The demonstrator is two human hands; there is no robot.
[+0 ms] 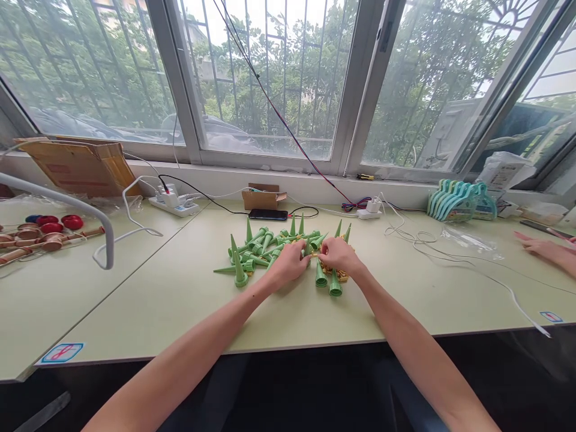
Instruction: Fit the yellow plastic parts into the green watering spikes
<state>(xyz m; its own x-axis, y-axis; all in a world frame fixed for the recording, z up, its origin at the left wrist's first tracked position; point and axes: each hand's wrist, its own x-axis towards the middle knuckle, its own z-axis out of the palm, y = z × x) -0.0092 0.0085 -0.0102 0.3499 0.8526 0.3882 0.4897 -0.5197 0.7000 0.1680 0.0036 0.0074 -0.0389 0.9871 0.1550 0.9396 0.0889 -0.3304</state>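
Green pointed plastic cones with ribbed round bases lie and stand in a loose pile on the pale table. At the pile's right side, my left hand is closed around a green cone, its tip pointing up. My right hand pinches a small yellow piece close to the left fingertips. Under and beside my right hand is a heap of small yellow pieces. Two cones lie in front of it, their open bases toward me.
Behind the pile lie a black phone and a small cardboard box. Cables trail across the right. Teal hangers stand by the window. Wooden toys with red balls lie left. Another person's hand rests far right.
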